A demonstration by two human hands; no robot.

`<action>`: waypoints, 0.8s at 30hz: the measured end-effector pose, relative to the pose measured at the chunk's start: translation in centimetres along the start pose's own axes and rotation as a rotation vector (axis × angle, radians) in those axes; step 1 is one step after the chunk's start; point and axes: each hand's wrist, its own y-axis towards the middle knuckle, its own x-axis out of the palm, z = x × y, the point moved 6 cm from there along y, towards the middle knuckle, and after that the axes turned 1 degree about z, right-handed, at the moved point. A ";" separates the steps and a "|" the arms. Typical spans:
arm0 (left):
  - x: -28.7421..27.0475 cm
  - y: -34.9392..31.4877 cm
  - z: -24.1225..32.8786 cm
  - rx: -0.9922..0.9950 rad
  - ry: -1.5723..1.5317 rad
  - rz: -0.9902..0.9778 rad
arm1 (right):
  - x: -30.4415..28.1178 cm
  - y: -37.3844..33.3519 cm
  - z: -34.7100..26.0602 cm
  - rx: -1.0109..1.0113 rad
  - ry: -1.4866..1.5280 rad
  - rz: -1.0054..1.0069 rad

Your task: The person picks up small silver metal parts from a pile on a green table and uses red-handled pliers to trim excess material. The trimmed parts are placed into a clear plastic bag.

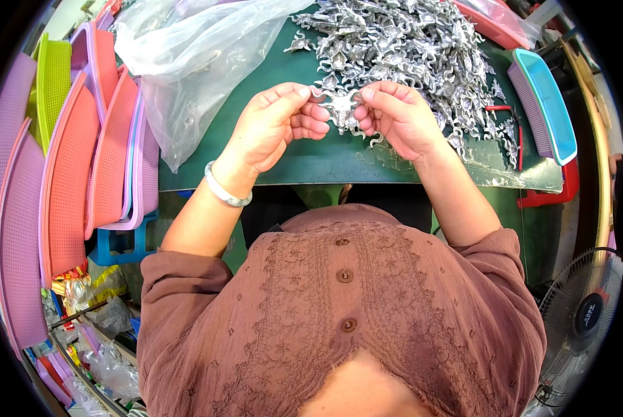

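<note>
Between my two hands, just above the near part of the green table, is a small silver metal piece shaped like a horned animal skull [341, 109]. My left hand [275, 124] pinches its left horn between thumb and fingers. The opposite horn is gripped by my right hand [397, 117] in the same way. Curled silver ends of other pieces show just below it. Beyond my hands spreads a large heap of similar silver metal pieces [402, 48], which reaches down along the right side of my right hand.
A clear plastic bag [200, 76] lies on the table [290, 163] at left. Stacked coral, purple and green baskets [68, 174] crowd the left side. At right are a red-handled tool [520, 142], a blue-and-purple basket [544, 104] and a fan [583, 313].
</note>
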 end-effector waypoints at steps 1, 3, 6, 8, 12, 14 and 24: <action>0.0 0.0 0.0 0.000 -0.002 0.001 | 0.0 0.0 0.0 0.001 -0.002 0.003; 0.0 0.0 0.0 0.002 -0.004 0.002 | 0.0 0.0 0.0 -0.002 -0.004 0.001; -0.1 0.0 -0.1 0.006 -0.003 0.009 | 0.0 0.0 0.0 -0.013 -0.016 -0.004; -0.1 0.0 -0.1 0.009 0.001 0.026 | 0.1 0.0 -0.1 -0.054 -0.030 -0.025; 0.1 -0.1 -0.2 0.093 0.022 0.048 | 0.5 -0.5 -0.9 -0.245 -0.131 -0.067; 0.4 -0.3 0.0 0.156 0.061 0.033 | 0.9 -0.9 -1.3 -0.352 -0.194 -0.091; 1.1 -0.3 0.1 0.265 0.079 0.027 | 1.0 -1.7 -1.2 -0.465 -0.250 -0.127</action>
